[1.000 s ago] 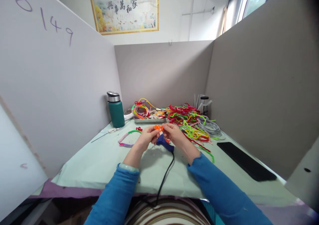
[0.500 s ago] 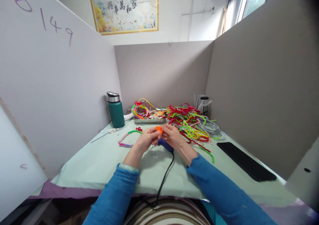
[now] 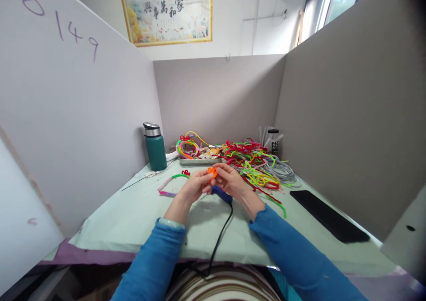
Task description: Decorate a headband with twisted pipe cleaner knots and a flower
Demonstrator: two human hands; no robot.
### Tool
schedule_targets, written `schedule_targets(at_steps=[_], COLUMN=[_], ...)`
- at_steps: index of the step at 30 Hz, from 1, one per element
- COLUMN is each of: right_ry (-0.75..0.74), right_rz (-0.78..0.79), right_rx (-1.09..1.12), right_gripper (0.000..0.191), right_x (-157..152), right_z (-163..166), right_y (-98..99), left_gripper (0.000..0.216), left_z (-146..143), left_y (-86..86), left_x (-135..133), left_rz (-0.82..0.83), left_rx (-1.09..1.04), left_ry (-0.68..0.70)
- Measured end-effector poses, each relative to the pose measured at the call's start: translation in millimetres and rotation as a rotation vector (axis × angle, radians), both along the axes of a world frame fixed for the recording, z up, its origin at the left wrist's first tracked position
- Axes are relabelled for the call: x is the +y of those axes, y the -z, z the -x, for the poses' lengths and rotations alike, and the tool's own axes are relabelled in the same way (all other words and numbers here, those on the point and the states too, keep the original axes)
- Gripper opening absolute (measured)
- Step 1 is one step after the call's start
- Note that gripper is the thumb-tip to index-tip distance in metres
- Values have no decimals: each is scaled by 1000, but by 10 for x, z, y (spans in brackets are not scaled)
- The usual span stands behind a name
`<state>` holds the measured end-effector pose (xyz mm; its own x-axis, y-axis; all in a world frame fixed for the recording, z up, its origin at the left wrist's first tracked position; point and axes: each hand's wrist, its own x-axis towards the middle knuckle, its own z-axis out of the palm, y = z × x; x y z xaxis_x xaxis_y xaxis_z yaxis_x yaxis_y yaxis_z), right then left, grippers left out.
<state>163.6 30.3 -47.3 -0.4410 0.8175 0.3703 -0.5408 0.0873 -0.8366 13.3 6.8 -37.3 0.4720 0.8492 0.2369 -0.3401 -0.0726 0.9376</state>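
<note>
Both hands meet over the middle of the pale green table mat (image 3: pixel 133 216). My left hand (image 3: pixel 195 187) and my right hand (image 3: pixel 231 180) pinch a small orange pipe-cleaner piece (image 3: pixel 212 172) between their fingertips. Just under them lies a blue glue gun (image 3: pixel 222 195) with a black cord (image 3: pixel 218 241) running toward me. Both arms wear blue sleeves.
A heap of coloured pipe cleaners (image 3: pixel 254 163) spreads behind the hands, beside a metal tray (image 3: pixel 196 161) of scraps. A green flask (image 3: pixel 155 146) stands at the back left. A curved green and pink hoop (image 3: pixel 170 183) lies left. A black phone (image 3: pixel 329 215) rests on the right. Partition walls enclose three sides.
The hands have closed in on the orange piece and shifted slightly forward, covering more of the glue gun than a second ago.
</note>
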Motion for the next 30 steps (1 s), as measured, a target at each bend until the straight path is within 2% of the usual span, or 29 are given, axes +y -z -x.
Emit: schedule_targets(at_steps=[8,16,23,26,30], right_ry=[-42,85,99,175,313], right_rz=[-23,-46,-41,-81,-215], right_rx=[-17,-27,-68,-120,-220], right_gripper=[22,21,26,27,24], right_x=[2,0,10,9,22], right_z=[-37,-20,-6,-3,-1], right_y=[-2,-18,-16,-27,-31], left_gripper=[21,23,26,27,29], left_z=[24,0,-23,-21,-7], left_y=[29,10,-27,-24,9], left_x=[11,-10,-15,2,43], left_rz=[25,15,14,-14,-67], left_rx=[-27,1,25,57,133], left_ry=[66,41,-79,-149,-200])
